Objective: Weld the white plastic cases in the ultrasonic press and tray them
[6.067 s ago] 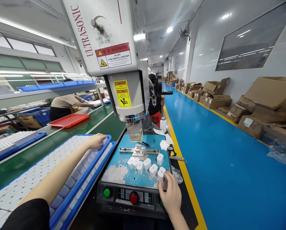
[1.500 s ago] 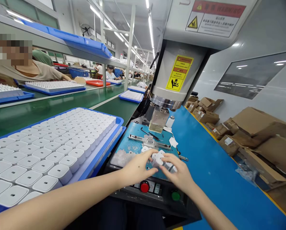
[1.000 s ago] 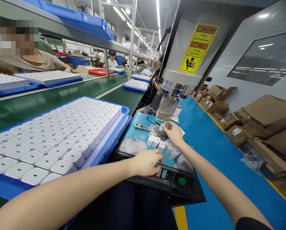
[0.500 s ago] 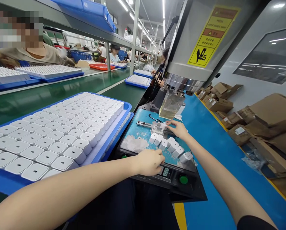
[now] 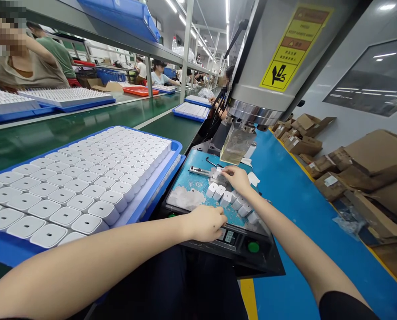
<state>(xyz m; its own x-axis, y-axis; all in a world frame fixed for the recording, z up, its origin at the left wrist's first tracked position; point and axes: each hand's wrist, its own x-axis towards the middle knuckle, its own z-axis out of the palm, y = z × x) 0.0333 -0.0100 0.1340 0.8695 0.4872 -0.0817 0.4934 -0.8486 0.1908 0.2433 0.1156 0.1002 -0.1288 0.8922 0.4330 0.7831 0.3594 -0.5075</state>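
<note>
My right hand (image 5: 237, 178) reaches to the metal fixture (image 5: 200, 171) on the blue machine bed. Its thumb and fingertips pinch a white charger housing (image 5: 219, 170) sitting at the fixture; the fingers partly cover it. My left hand (image 5: 207, 223) is curled closed over the front edge of the bed, palm down, and whatever its fingers may hold is hidden. Between my hands stand several loose white charger housings (image 5: 219, 192), some of them behind my right wrist. Above the fixture hangs a clear, yellowish block (image 5: 236, 146) under the press head (image 5: 265, 95).
At the left, a blue tray (image 5: 176, 147) carries rows of white housings with small slots. A green button (image 5: 253, 247) sits on the machine front. Hex keys (image 5: 212, 163) lie behind the fixture. Cardboard boxes (image 5: 378, 151) line the right wall. Co-workers sit across the green belt (image 5: 132, 109).
My right hand has shifted slightly left and closer over the fixture, its fingertips now on the housing there. My left hand stays nearly still. A co-worker at the left has raised an arm.
</note>
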